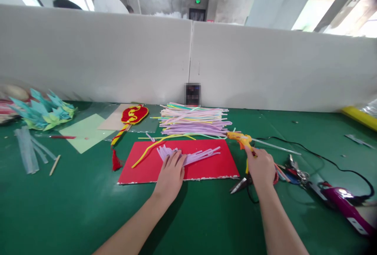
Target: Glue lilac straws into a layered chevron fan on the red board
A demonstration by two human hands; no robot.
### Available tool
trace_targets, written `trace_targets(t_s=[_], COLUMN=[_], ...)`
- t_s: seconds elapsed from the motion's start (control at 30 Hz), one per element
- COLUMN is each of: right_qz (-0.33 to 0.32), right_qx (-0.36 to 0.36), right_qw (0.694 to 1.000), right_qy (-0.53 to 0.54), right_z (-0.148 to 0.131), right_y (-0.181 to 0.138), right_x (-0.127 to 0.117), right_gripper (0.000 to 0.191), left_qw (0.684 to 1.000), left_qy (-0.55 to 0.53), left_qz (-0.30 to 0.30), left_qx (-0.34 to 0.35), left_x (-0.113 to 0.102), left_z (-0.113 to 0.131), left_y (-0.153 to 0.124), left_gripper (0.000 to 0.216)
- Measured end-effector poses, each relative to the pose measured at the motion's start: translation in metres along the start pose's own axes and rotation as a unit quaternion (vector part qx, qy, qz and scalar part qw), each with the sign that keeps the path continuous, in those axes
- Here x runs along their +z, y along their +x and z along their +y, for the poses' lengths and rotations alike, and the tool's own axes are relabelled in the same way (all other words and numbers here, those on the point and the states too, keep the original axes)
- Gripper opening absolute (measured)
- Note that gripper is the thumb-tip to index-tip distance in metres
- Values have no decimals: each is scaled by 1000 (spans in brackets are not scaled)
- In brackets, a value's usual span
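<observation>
Lilac stems (203, 156) lie on the red board (141, 168), nearer than the pastel bundle (194, 120), under the left hand (171, 172), fingers outstretched — light, even pressure should keep them aligned — while the right hand (260, 166) wraps the yellow glue gun (240, 139).

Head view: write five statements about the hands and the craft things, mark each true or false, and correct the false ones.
1. The person's left grip rests on lilac stems. True.
2. The person's right grip is on the scissors. False: it is on the yellow glue gun.
3. Those lilac stems lie over the red board. True.
4. The red tassel lies on the red board. False: it lies on the green table, left of the board.
5. The pale green sheet lies to the left of the board. True.
</observation>
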State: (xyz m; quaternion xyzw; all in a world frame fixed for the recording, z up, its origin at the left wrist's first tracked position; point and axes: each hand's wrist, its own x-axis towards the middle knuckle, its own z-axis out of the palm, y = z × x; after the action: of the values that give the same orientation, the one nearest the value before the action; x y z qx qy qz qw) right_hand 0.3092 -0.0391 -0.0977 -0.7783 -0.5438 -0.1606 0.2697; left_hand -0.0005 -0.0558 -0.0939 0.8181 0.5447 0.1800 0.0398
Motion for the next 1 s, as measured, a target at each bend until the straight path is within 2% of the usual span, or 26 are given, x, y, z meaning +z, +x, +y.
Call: trace_targets(t_s=[0.07,0.2,0.3,0.43,0.57,0.8,1.0], right_qz=[16,-16,-26,26,66,33,-9], right_qx=[-3,-31,-19,13,-9,-52,-42], right_qw=[1000,999,998,1000,997,993,991], right_qy=[-8,-41,-48,-9,43,102,126], right_z=[3,5,3,-4,-19,-48,-45], right_y=[1,-1,-3,-3,-3,-12,-12], right_x=[2,8,9,-1,-12,-13,-9], right_gripper=[54,53,52,49,43,36,36], left_qw=[1000,1000,1000,1000,1000,999,998], left_qy=[2,7,4,-5,-1,0,-14], left_qz=[0,-4,6,2,-3,1,-26], left_qx=[1,-3,0,12,23,40,55], left_x=[-1,-1,1,0,-3,0,0], left_z=[0,1,0,-3,-2,9,13], left_y=[0,-1,0,0,1,5,2], left_gripper=[41,42,41,41,40,39,40])
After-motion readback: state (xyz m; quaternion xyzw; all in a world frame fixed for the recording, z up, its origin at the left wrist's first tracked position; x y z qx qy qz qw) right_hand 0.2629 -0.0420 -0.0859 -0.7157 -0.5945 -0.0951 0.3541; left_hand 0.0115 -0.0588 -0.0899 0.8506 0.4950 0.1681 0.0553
